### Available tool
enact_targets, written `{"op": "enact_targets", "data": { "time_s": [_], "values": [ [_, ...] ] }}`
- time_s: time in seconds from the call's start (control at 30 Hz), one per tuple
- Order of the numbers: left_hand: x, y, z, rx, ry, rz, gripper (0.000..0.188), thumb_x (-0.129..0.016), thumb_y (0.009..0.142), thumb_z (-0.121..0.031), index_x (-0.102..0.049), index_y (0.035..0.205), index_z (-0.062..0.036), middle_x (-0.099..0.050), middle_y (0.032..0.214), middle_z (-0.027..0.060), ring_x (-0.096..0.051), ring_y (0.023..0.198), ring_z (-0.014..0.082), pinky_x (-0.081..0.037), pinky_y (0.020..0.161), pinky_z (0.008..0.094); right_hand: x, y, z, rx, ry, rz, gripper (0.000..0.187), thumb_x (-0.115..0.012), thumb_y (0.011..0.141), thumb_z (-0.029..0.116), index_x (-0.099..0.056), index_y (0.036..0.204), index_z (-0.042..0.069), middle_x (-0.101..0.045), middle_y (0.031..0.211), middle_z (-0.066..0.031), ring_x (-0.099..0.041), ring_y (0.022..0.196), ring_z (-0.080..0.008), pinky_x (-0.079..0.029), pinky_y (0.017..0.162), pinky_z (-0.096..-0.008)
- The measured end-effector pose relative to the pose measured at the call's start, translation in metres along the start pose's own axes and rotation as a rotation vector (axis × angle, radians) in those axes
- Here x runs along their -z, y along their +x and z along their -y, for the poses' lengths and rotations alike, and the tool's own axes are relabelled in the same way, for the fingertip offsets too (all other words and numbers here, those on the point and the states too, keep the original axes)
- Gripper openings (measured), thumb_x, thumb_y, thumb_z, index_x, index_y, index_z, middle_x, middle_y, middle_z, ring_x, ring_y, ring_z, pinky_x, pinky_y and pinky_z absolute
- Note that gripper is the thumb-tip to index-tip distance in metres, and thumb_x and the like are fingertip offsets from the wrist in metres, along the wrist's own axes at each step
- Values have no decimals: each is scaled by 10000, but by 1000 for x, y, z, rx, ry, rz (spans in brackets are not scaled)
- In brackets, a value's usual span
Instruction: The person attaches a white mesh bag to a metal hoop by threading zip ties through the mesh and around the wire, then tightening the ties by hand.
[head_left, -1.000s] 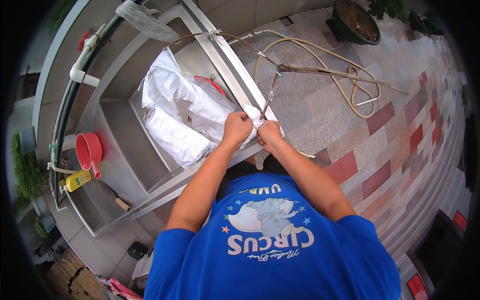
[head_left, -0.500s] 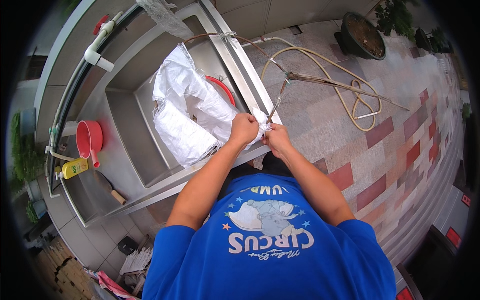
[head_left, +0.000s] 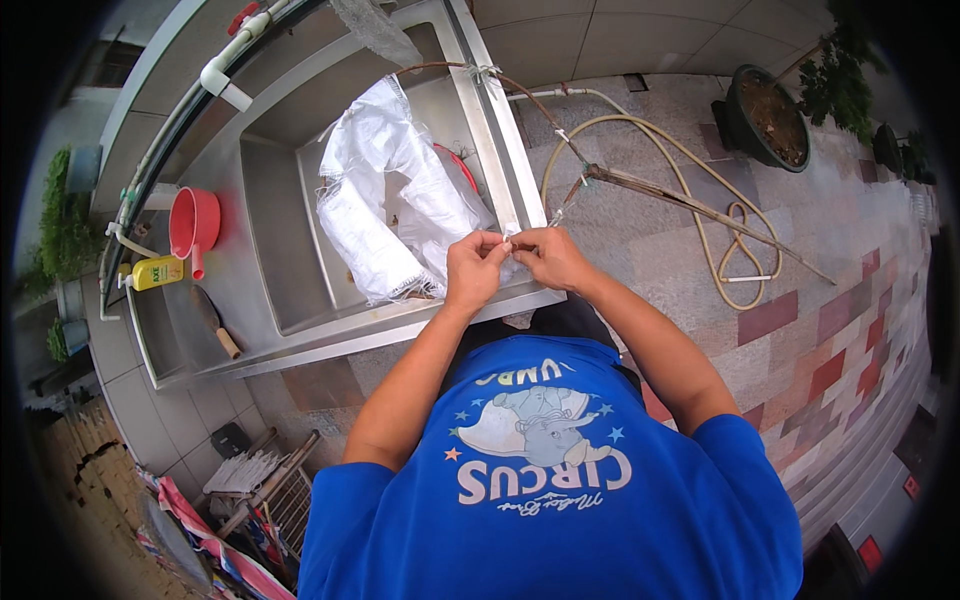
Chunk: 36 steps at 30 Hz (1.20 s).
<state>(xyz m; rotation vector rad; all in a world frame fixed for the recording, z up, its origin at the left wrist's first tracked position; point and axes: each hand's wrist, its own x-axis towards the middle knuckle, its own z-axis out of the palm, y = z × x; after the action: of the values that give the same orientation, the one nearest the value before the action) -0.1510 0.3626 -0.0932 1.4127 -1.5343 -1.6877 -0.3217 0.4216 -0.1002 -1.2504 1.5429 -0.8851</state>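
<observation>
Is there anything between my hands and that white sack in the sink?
Nothing visible. The left hand and right hand meet at the near rim of the steel sink, fingers pinching the edge of the white woven sack that lies in the basin. What exactly they pinch is too small to tell.

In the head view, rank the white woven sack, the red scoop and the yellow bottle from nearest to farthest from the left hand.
From the left hand:
1. White woven sack, in the sink basin, right beside the hand.
2. Red scoop, on the drainboard far to the left.
3. Yellow bottle, just beyond the scoop, at the counter's left edge.
</observation>
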Motion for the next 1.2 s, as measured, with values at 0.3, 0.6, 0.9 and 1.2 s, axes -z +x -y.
{"op": "enact_targets", "data": {
  "time_s": [0.3,0.6,0.9,1.2],
  "values": [
    [-6,-21,-3,-78,3,-128,170,-777,869,-60,-779,993,57,-776,881,131,-720,801,168,-562,742,299,15,30,-7,-15,-31,362,229,-802,889,203,-771,971,-9,-732,827,-106,-638,752,-154,-518,699,-339],
    [-5,-24,-2,-148,-88,-146,461,-771,842,20,-623,1275,80,-772,1033,169,-742,935,191,-580,822,310,0,20,-22,-194,316,233,129,-722,958,119,-711,919,-3,-704,832,-40,-617,791,-86,-509,714,-276],
    [-9,-23,-12,-160,105,-189,524,-767,849,46,-512,1305,78,-774,968,168,-753,876,189,-599,786,298,-8,16,-19,-144,517,77,103,-710,966,106,-665,906,35,-684,804,-20,-572,662,-70,-456,571,-250],
    [-6,-9,10,-195,-69,-201,451,-762,875,44,-504,1245,59,-750,848,94,-691,777,110,-536,712,242,-4,18,-13,-260,533,216,73,-682,988,94,-679,961,26,-659,809,-19,-534,621,-65,-410,525,-235]
  ]
}}
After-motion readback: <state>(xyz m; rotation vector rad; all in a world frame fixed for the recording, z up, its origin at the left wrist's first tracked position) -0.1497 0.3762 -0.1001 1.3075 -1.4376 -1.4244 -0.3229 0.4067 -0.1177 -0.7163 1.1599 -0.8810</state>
